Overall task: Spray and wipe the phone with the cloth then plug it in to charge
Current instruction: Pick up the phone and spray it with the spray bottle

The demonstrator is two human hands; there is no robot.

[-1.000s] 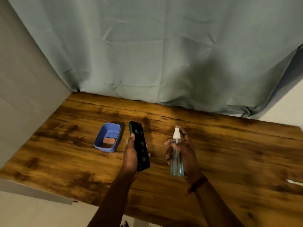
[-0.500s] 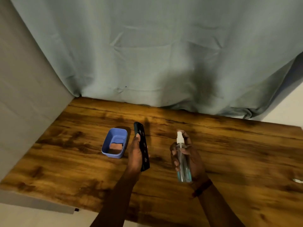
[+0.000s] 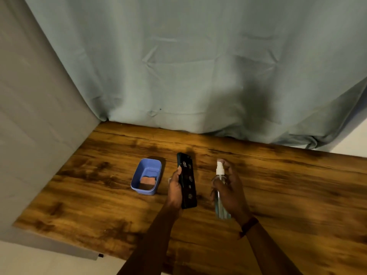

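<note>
The left hand (image 3: 174, 187) is clenched around a black phone (image 3: 187, 181), holding it above the middle of the wooden table (image 3: 297, 185) with its long axis running toward the far edge. The thumb lies along the phone's left side; the other fingers are hidden behind it, apart from a pale tip showing at the hand's left edge. Small round marks dot the dark face turned to the camera, too blurred to say whether this is the screen or the back.

The right hand (image 3: 230, 191) grasps a clear spray bottle (image 3: 220, 195) just to the right of the phone, apart from it. The white nozzle stands upright above the fingers, and 1 fingertip sits just behind its top; whether it presses down cannot be told. The bottle's lower half shows a faint bluish tint, and its body is partly covered by the fingers. A dark band (image 3: 249, 227) circles the right wrist.

Left of the phone, toward the table's left edge, rests a blue tub (image 3: 139, 183). Inside lies a folded pinkish-brown piece, probably the cloth (image 3: 148, 181), though its texture is hard to make out. A grey-green curtain (image 3: 178, 66) hangs along the far edge. Both forearms are cut off by the bottom of the view, as is the table's right part.
</note>
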